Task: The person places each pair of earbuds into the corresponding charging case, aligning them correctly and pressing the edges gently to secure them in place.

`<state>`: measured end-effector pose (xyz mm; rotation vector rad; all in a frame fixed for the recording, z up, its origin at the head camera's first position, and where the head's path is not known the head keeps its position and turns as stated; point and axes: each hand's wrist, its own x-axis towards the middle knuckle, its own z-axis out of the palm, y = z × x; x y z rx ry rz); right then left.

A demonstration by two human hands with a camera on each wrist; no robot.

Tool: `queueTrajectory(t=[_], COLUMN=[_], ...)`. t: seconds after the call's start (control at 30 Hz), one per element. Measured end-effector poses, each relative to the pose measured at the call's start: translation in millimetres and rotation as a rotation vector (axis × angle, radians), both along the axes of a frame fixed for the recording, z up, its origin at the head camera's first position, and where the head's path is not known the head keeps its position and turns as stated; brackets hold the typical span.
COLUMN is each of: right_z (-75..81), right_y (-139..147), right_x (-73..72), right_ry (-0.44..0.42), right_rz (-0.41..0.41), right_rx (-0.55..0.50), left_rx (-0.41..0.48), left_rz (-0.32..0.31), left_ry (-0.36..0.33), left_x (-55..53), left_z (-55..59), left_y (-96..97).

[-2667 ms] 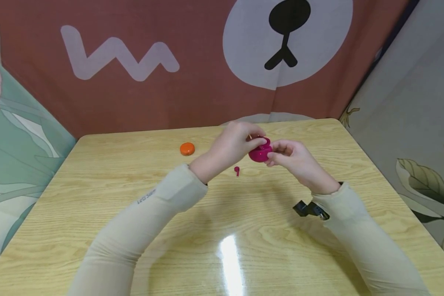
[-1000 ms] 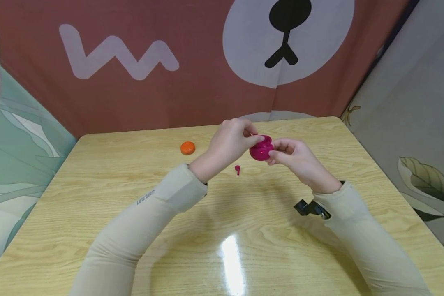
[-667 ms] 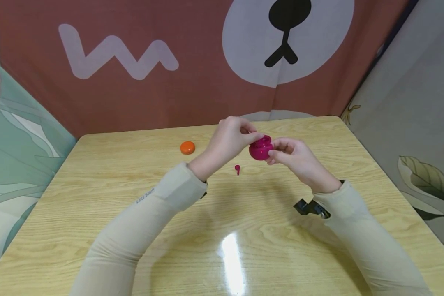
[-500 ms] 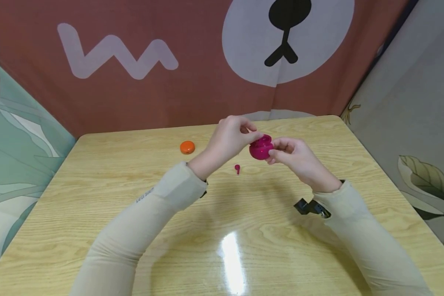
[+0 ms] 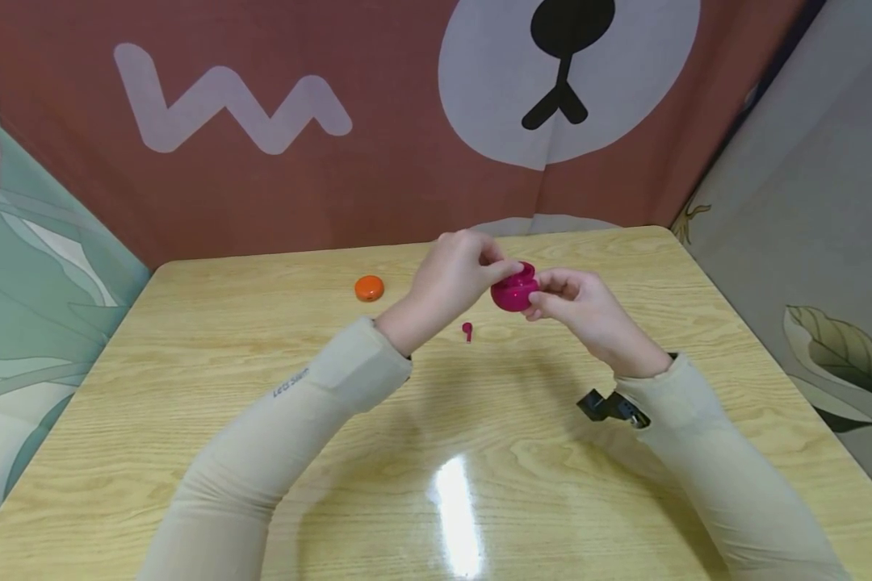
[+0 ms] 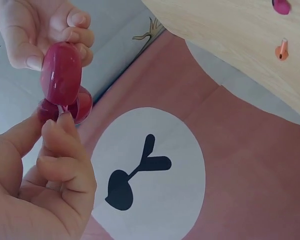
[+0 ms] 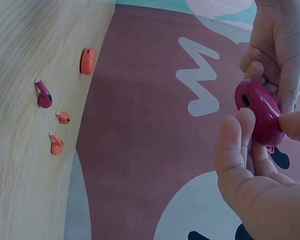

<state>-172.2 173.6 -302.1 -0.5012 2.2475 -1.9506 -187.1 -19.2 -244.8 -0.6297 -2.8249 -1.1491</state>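
My right hand [image 5: 581,311] grips a glossy magenta earbud case [image 5: 513,298] above the table, fingers and thumb on its side. The case lid [image 6: 84,106] is raised. My left hand [image 5: 450,274] reaches in from the other side and pinches a magenta earbud [image 6: 47,111] between thumb and finger at the case opening. The earbud's silver stem tip shows beside the fingertip in the left wrist view; the fingers cover the rest. Below the hands, a second magenta earbud [image 5: 467,331] lies on the wooden table [image 5: 262,452].
A closed orange earbud case [image 5: 369,288] sits left of the hands, toward the back of the table. Two orange earbuds [image 7: 56,144] lie near the table's far edge in the right wrist view; the left hand hides them from the head camera. A patterned cloth [image 5: 262,194] hangs behind.
The left fingertips have shifted slightly at the case opening and now sit a little farther right over it. The right hand keeps its grip on the case. The things on the table stay put.
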Motion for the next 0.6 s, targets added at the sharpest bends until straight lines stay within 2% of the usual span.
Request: queueTrajectory(t=[0.47,0.6], right_z=[-0.1,0.0], right_y=[1.1,0.9], right_x=[0.7,0.5], right_ry=[0.009,0.006], right_rz=[-0.003,-0.007], right_rx=[-0.011,-0.015], left_rx=[0.008,0.007], left_rz=[-0.059,-0.064], left_ry=[0.035,0.02], left_x=[4.2,5.1], left_z=[-3.6,-4.5], left_y=[-8.9,-8.0])
